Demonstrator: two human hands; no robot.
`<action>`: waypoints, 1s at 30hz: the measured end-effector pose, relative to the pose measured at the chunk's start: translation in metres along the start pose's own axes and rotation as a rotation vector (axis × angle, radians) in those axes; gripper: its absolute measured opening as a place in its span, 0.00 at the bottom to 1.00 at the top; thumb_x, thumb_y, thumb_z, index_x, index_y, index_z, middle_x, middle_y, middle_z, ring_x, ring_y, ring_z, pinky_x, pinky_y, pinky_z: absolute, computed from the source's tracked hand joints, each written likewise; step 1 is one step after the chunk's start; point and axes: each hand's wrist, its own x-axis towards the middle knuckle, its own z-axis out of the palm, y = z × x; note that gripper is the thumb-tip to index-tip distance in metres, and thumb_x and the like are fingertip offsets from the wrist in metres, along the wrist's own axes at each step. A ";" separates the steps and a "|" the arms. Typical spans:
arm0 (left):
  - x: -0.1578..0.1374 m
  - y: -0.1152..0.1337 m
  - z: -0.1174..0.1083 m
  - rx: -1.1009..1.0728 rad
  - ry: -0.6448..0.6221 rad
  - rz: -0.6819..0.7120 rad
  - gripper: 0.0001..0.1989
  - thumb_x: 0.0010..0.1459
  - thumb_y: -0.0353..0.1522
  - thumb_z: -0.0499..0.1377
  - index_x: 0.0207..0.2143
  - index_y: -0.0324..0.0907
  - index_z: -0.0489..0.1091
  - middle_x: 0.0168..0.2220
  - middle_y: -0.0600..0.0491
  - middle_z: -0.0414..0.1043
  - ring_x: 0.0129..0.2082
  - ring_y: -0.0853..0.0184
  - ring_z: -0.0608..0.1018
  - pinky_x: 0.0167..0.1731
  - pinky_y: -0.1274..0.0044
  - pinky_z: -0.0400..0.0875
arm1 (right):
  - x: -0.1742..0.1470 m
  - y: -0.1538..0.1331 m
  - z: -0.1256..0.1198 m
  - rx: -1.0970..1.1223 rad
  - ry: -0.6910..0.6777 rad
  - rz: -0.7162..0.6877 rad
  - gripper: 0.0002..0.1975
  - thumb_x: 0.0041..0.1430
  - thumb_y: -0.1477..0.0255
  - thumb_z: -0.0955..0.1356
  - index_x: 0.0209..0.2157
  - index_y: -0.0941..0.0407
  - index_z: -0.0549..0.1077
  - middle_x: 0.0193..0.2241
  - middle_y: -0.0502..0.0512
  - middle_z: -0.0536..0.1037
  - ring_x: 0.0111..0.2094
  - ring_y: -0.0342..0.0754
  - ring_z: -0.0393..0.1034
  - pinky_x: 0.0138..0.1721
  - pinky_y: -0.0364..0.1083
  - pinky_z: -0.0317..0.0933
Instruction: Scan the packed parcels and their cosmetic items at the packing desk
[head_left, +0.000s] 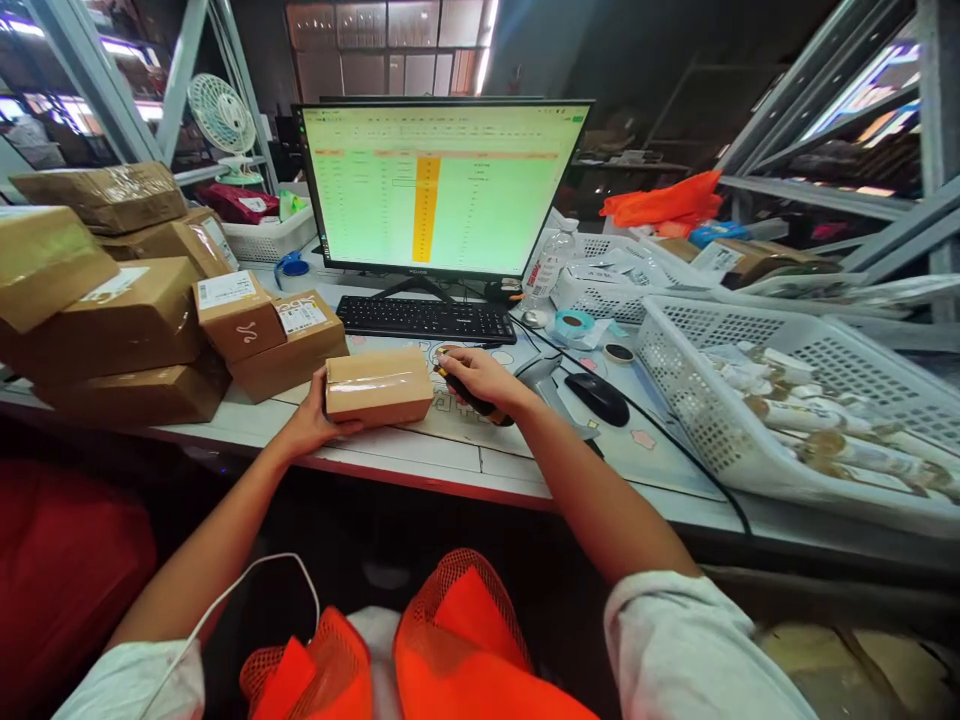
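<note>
A small cardboard box [379, 388] with clear tape along its top sits at the desk's front edge. My left hand [311, 418] grips its left end, thumb at the upper corner and fingers under the front. In my right hand [484, 380] is a black and yellow box cutter [471, 396], held just off the box's right end. The cutter's tip is too small to make out clearly. Right beside that hand lies a grey handheld scanner [541, 378], partly covered by my forearm.
Several cardboard boxes [142, 310] are stacked at left. Behind my hands stand a keyboard [431, 318] and a lit monitor [442, 190]. A mouse [598, 398], a bottle [550, 265] and a tape roll [574, 324] lie rightward. A white basket [679, 400] of wrapped items fills the right.
</note>
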 end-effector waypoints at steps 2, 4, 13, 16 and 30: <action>-0.001 0.000 0.000 0.021 0.006 0.016 0.57 0.45 0.45 0.73 0.68 0.42 0.44 0.63 0.40 0.63 0.64 0.53 0.69 0.66 0.62 0.62 | 0.006 -0.006 0.001 -0.045 -0.011 -0.044 0.20 0.67 0.52 0.64 0.30 0.54 0.65 0.20 0.47 0.69 0.18 0.42 0.65 0.19 0.40 0.58; -0.003 0.000 0.000 0.031 0.011 0.021 0.57 0.45 0.45 0.74 0.68 0.42 0.43 0.64 0.39 0.62 0.64 0.53 0.69 0.66 0.62 0.62 | 0.007 -0.010 0.001 -0.114 -0.017 -0.095 0.20 0.68 0.53 0.64 0.31 0.55 0.67 0.21 0.47 0.70 0.19 0.42 0.65 0.21 0.40 0.58; -0.007 -0.002 0.001 0.011 0.027 0.006 0.57 0.45 0.45 0.74 0.69 0.44 0.45 0.63 0.42 0.63 0.63 0.53 0.69 0.66 0.63 0.62 | -0.017 -0.013 0.008 -0.496 0.030 -0.328 0.24 0.69 0.68 0.61 0.65 0.55 0.68 0.56 0.60 0.77 0.51 0.51 0.75 0.56 0.51 0.66; -0.007 -0.002 0.001 0.015 0.040 0.007 0.57 0.44 0.45 0.74 0.68 0.43 0.46 0.62 0.42 0.64 0.63 0.53 0.69 0.66 0.63 0.62 | -0.017 -0.012 0.010 -0.578 0.059 -0.319 0.28 0.69 0.68 0.61 0.69 0.56 0.63 0.59 0.62 0.75 0.59 0.56 0.70 0.61 0.54 0.63; -0.008 0.000 0.000 0.013 0.039 0.015 0.60 0.42 0.47 0.75 0.69 0.43 0.45 0.62 0.41 0.64 0.62 0.51 0.70 0.65 0.62 0.64 | -0.008 -0.020 0.006 -0.575 0.170 -0.380 0.25 0.66 0.71 0.64 0.63 0.52 0.72 0.58 0.55 0.77 0.59 0.55 0.72 0.62 0.54 0.64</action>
